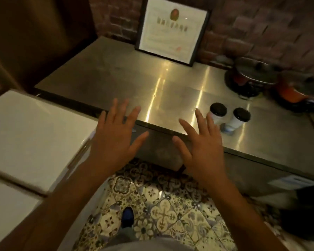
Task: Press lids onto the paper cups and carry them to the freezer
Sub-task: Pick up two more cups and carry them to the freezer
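Two white paper cups stand side by side near the front edge of the steel counter (116, 77), each with a black lid on top: the left cup (217, 113) and the right cup (239, 119). My right hand (199, 147) hovers just left of the left cup, palm down, fingers spread, holding nothing. My left hand (116, 134) is held over the counter's front edge, also spread and empty. A white chest freezer (34, 134) with its lid down sits to the left of the counter.
A framed certificate (172, 29) leans on the brick wall at the back of the counter. Two pots with orange sides (250, 77) stand at the right rear. Patterned floor tiles (161, 211) and my blue shoe (127, 215) show below.
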A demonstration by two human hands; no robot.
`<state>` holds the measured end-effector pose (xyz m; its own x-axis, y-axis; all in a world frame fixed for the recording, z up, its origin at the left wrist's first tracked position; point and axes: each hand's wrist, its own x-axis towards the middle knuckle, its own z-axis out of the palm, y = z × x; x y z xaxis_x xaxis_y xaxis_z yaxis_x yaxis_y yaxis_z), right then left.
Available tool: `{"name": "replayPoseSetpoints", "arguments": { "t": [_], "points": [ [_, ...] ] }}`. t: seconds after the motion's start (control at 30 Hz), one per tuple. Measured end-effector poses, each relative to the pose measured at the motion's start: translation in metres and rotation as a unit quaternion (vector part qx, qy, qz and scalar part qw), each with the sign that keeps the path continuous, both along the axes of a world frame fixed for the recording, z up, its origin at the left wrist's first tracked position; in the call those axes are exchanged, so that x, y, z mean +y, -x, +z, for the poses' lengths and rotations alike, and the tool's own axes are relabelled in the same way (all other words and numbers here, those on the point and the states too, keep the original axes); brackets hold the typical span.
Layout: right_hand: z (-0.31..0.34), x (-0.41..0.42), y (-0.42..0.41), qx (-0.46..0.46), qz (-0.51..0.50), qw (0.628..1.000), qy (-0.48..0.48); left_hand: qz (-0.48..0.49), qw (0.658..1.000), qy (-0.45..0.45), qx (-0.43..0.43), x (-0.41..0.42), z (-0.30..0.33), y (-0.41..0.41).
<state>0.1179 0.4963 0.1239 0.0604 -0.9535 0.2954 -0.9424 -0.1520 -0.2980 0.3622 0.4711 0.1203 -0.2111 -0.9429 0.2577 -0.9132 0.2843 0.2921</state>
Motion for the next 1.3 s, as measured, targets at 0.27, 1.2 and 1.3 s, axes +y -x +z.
{"name": "replayPoseSetpoints", "arguments": {
  "t": [0.27,1.2,1.3],
  "points": [
    [-0.019,-0.022,0.081,-0.012,-0.171,0.985,0.009,-0.141,0.989,-0.034,-0.025,-0.099,-0.018,0.075],
    [-0.119,-0.279,0.358,-0.055,-0.140,0.968,-0.200,-0.210,0.950,-0.200,-0.118,-0.331,-0.138,0.406],
    [-0.130,-0.289,0.361,-0.048,-0.136,0.965,-0.219,-0.212,0.937,-0.237,-0.144,-0.331,-0.145,0.406]
  ]
}}
